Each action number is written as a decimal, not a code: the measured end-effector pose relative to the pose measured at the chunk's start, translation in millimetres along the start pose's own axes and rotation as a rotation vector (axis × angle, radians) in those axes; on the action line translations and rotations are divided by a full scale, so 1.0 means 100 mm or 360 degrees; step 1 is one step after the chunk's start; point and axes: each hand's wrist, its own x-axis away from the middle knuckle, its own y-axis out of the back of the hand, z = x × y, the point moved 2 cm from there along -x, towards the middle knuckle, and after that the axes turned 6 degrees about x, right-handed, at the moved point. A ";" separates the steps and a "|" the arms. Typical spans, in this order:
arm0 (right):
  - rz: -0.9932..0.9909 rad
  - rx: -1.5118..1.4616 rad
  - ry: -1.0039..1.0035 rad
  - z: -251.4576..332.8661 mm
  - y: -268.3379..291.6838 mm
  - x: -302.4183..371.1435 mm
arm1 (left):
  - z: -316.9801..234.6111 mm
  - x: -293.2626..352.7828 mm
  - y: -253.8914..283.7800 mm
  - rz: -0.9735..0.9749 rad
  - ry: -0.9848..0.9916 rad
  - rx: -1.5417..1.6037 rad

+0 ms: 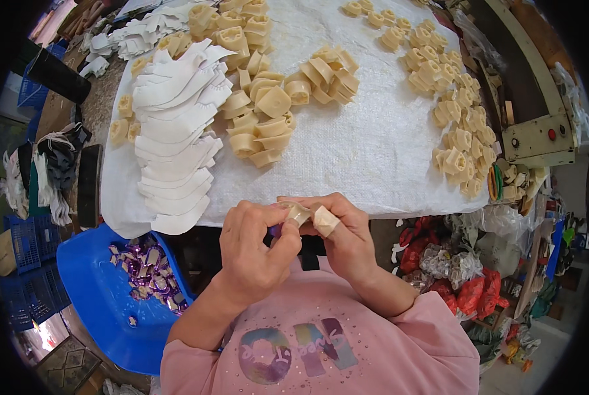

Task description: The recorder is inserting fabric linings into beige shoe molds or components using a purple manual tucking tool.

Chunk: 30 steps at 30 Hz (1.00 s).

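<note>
Just in front of my chest, a small beige shoe heel (299,213) with a hollowed, curved face is held between both hands. My left hand (255,247) pinches it with thumb and forefinger. My right hand (348,240) is closed about its other side, and a pale wrap (325,221) covers the thumb. A bit of purple shows between the left fingers, too small to make out. Beyond my hands, overlapping curved white strips (176,148) form a long row on the table. Clustered beside them are more beige heels (261,125).
A white woven sheet (360,158) covers the table. Further heels (462,125) line its right side. At lower left, a blue basin (103,289) contains shiny purple pieces (151,273). A machine frame (538,138) stands at right, above red bags (469,296).
</note>
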 end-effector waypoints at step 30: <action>0.0379 0.0563 -0.0307 0.07 0.28 -0.46 | 0.19 0.25 -0.10 -0.0237 0.0858 0.1014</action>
